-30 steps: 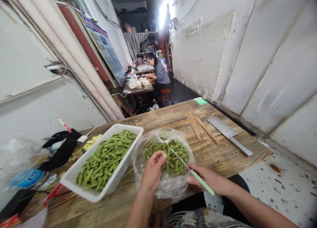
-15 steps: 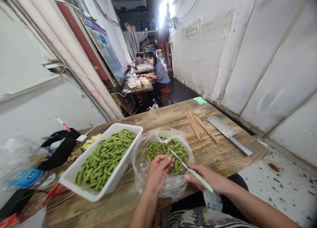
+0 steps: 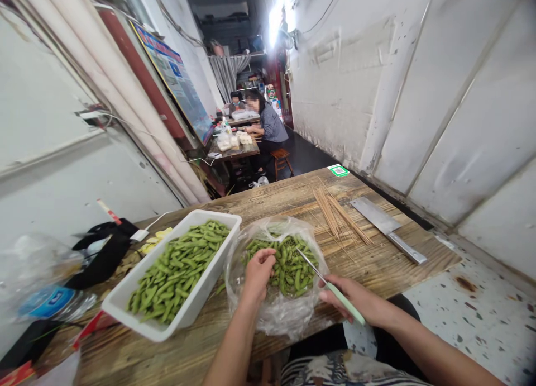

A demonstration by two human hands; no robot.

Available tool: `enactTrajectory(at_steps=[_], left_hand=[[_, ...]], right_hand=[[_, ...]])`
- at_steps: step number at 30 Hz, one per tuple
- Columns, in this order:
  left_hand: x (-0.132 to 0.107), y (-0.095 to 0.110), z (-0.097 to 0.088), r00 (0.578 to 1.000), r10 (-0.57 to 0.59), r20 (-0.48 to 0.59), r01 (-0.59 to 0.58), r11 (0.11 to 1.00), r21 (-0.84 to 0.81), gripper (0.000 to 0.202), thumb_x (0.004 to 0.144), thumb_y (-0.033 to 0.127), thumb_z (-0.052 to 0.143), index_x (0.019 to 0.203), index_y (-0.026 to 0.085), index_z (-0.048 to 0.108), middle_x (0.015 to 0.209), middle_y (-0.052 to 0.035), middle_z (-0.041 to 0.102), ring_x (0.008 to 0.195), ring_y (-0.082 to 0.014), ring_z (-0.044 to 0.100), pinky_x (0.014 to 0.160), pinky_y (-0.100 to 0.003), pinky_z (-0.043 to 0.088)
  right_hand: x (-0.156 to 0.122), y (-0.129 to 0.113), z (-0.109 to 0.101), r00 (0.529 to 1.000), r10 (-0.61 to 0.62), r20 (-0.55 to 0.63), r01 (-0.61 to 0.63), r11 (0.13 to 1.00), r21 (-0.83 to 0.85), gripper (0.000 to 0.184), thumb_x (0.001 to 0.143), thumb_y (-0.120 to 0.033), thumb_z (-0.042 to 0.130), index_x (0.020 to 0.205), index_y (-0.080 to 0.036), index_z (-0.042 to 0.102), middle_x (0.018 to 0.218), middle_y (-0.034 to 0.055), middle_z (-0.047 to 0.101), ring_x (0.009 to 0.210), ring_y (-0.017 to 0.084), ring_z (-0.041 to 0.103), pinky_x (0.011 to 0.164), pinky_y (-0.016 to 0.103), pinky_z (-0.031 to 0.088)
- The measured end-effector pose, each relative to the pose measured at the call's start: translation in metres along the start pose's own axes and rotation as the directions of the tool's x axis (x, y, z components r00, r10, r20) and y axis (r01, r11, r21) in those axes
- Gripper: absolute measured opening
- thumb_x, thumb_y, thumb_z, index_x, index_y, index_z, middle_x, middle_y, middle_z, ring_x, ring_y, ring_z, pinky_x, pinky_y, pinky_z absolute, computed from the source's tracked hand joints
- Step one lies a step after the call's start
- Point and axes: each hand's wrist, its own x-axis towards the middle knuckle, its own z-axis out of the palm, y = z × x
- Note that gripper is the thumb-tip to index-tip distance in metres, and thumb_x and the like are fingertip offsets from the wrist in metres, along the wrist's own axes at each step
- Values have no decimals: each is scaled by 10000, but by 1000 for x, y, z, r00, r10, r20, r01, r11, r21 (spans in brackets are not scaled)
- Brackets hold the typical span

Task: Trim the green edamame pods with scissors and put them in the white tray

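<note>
My right hand (image 3: 355,299) is closed around the pale green handle of a pair of scissors (image 3: 312,265), whose metal blades point up and left over green soybean pods (image 3: 293,266). These pods lie in a clear plastic bag (image 3: 285,316) spread open on the table. Over the left part of the same pods is my left hand (image 3: 259,271), its fingers curled together and reaching down; whatever is between the fingertips is hidden. To its left stands a white plastic tub (image 3: 201,305) holding many more pods (image 3: 180,271).
On the wooden table (image 3: 268,201) lie thin wooden skewers (image 3: 337,215) and a cleaver (image 3: 383,221) at the right. A plastic bottle (image 3: 54,302) and a black bag (image 3: 98,257) are at the left. Two people sit at tables further back.
My left hand has moved left, away from the scissor tips, and lower over the pods. My right hand with the scissors has shifted slightly to the right.
</note>
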Motion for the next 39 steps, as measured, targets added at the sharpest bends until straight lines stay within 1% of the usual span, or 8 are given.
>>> enactTrajectory(at_steps=[5, 7, 10, 16, 22, 29, 34, 39], left_hand=[[15, -7, 15, 955, 296, 8, -262, 834, 486, 157, 513, 203, 729, 652, 179, 661, 638, 3, 548, 665, -162, 509, 678, -262, 369], [14, -6, 17, 950, 311, 37, -295, 850, 435, 109, 529, 194, 725, 618, 182, 664, 683, -17, 586, 722, -175, 524, 707, -265, 378], [5, 0, 16, 975, 126, 185, -165, 962, 216, 207, 603, 303, 711, 744, 152, 700, 718, -35, 630, 649, -148, 511, 607, -237, 376], [-19, 16, 10, 896, -64, 440, 90, 995, -40, 374, 678, 411, 676, 880, 97, 671, 743, -38, 630, 500, -49, 369, 473, -187, 265], [-27, 15, 11, 900, -102, 424, 173, 976, -133, 335, 636, 406, 713, 667, 115, 550, 631, -2, 585, 422, -13, 311, 414, -171, 182], [-31, 15, 1, 859, -193, 474, 272, 957, -104, 447, 621, 331, 730, 964, 153, 505, 625, 8, 620, 382, -5, 354, 388, -138, 177], [-30, 16, -3, 897, -178, 405, 286, 932, -223, 545, 604, 233, 765, 1077, 140, 511, 730, -36, 655, 483, -33, 501, 409, -118, 310], [-27, 13, 5, 956, -166, 243, 260, 862, -434, 206, 671, 101, 715, 823, 125, 579, 749, -35, 648, 588, -52, 587, 506, -106, 462]], right_hand=[[-5, -5, -3, 994, -89, -65, 75, 978, -194, 425, 813, -552, 505, 962, -158, 563, 657, -21, 513, 549, 104, 465, 494, 197, 379], [-5, -4, -4, 992, -102, -80, 79, 965, -249, 423, 817, -545, 502, 962, -154, 573, 716, 1, 553, 628, 132, 504, 563, 217, 405], [-4, -2, -5, 992, -104, -75, 81, 960, -268, 420, 820, -531, 505, 984, -150, 567, 828, 31, 601, 730, 162, 541, 669, 244, 429], [0, -6, -6, 995, -95, -27, 82, 951, -297, 435, 815, -527, 515, 1023, -149, 569, 904, 56, 631, 773, 181, 564, 727, 265, 438], [4, -13, -3, 992, -123, -3, 117, 946, -303, 443, 807, -518, 532, 1065, -162, 581, 915, 51, 641, 756, 176, 560, 711, 260, 431], [9, -5, 3, 996, -81, -25, 70, 948, -311, 412, 777, -543, 549, 718, -137, 597, 610, -21, 503, 571, 113, 436, 517, 200, 328], [5, -12, 0, 996, -84, 16, 86, 974, -211, 442, 800, -568, 506, 882, -141, 588, 584, -31, 473, 518, 101, 428, 463, 191, 322], [-4, -26, 0, 988, -155, 25, 157, 959, -237, 446, 821, -569, 475, 904, -138, 556, 650, -12, 506, 566, 109, 458, 505, 200, 375]])
